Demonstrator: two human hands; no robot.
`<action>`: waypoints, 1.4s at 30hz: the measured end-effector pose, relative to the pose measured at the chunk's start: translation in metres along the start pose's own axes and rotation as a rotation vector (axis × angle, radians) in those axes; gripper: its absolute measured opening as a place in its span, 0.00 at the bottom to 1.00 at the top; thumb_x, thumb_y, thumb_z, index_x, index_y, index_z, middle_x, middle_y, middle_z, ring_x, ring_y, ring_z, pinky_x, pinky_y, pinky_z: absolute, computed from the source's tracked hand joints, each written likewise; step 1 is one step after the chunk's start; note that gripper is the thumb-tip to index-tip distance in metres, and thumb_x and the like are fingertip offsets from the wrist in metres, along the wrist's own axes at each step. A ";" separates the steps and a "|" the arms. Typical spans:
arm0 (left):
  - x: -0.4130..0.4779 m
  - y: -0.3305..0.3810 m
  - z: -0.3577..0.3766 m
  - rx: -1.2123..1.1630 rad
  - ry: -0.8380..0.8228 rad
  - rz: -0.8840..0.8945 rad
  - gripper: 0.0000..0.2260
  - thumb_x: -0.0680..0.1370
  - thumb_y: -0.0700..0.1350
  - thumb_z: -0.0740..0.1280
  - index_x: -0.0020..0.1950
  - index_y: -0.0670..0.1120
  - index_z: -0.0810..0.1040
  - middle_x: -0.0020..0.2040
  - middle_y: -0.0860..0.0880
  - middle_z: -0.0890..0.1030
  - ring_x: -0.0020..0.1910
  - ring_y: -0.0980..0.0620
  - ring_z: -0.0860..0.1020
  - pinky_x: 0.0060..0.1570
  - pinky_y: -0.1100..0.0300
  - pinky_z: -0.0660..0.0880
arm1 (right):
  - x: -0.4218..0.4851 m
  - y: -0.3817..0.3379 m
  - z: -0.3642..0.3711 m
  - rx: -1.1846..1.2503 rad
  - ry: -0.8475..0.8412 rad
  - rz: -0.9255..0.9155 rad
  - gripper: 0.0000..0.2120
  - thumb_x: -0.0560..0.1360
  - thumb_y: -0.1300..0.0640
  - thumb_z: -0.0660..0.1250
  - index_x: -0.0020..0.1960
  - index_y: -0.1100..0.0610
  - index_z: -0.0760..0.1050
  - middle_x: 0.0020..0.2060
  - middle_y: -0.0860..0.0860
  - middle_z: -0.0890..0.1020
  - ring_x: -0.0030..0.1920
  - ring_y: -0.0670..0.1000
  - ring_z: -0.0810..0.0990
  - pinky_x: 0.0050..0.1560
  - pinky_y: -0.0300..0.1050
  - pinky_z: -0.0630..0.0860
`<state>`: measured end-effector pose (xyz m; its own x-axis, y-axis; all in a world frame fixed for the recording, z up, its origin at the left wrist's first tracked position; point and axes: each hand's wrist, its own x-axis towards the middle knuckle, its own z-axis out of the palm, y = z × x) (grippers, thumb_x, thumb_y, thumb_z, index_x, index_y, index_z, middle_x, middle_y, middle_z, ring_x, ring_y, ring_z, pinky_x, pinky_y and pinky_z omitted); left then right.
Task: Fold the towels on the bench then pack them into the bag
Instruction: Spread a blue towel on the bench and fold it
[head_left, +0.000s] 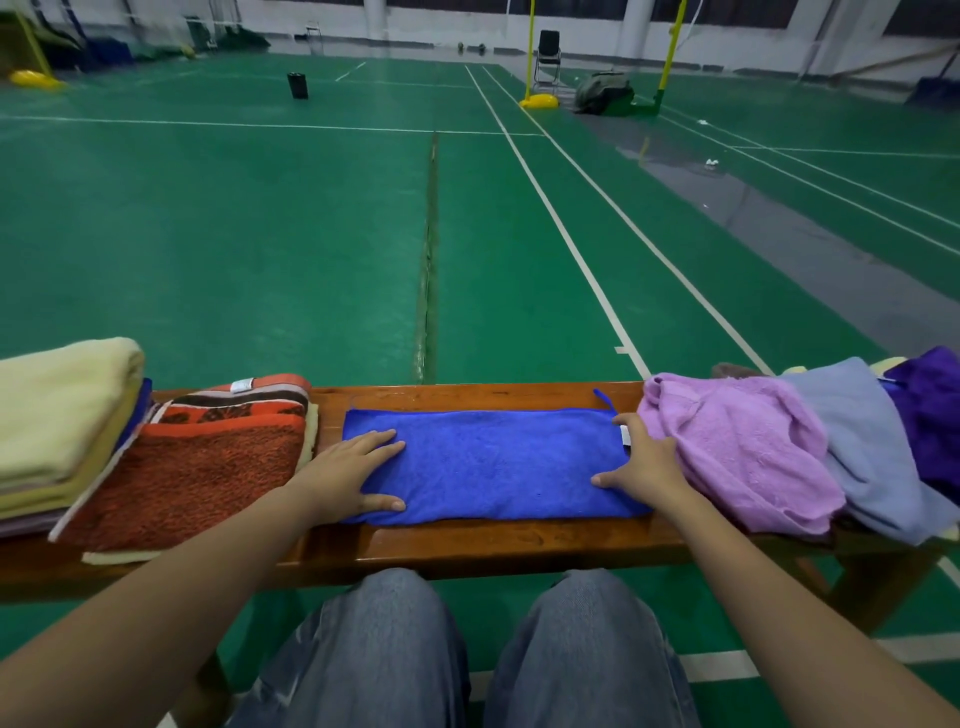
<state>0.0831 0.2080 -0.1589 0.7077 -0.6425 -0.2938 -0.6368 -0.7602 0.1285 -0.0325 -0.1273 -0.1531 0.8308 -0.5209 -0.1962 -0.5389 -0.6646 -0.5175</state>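
Note:
A blue towel (493, 462) lies folded into a long strip across the middle of the wooden bench (467, 545). My left hand (353, 473) rests flat on the towel's left end with fingers straight. At the right end, my right hand (644, 462) presses down on the towel with spread fingers, close to its white label. To the left lies a folded orange patterned towel (197, 467) and a stack of folded cream towels (57, 415). Unfolded towels sit to the right: a pink one (737, 447), a pale blue one (862, 447) and a purple one (930, 415). No bag is in view.
Green court floor (260, 234) stretches beyond the bench. My knees in jeans (467, 649) are just in front of the bench's near edge. Far off stand a chair (548, 54), yellow net posts (530, 52) and a dark cylinder (297, 85).

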 end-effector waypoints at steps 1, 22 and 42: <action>-0.001 0.001 0.000 -0.003 0.003 -0.002 0.67 0.44 0.84 0.32 0.78 0.51 0.50 0.78 0.51 0.49 0.76 0.51 0.51 0.73 0.57 0.50 | 0.001 -0.001 0.002 0.032 -0.023 0.000 0.33 0.64 0.57 0.78 0.63 0.50 0.64 0.61 0.61 0.68 0.56 0.58 0.70 0.56 0.47 0.69; -0.009 -0.005 -0.022 0.236 -0.065 -0.019 0.47 0.66 0.74 0.59 0.77 0.50 0.52 0.77 0.51 0.55 0.76 0.50 0.52 0.73 0.47 0.43 | -0.015 -0.056 -0.018 0.408 0.101 -0.071 0.31 0.67 0.73 0.66 0.69 0.63 0.68 0.69 0.58 0.66 0.65 0.55 0.68 0.61 0.42 0.67; -0.029 -0.050 -0.004 -0.069 0.360 -0.037 0.24 0.77 0.40 0.59 0.73 0.45 0.63 0.69 0.49 0.71 0.69 0.50 0.67 0.72 0.57 0.51 | -0.070 -0.221 0.136 -0.160 -0.239 -0.490 0.23 0.72 0.66 0.62 0.67 0.64 0.63 0.72 0.55 0.56 0.58 0.61 0.74 0.45 0.48 0.71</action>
<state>0.0957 0.2640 -0.1531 0.7998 -0.5981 0.0507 -0.5955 -0.7802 0.1916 0.0473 0.1292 -0.1385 0.9875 -0.0080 -0.1574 -0.0815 -0.8806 -0.4667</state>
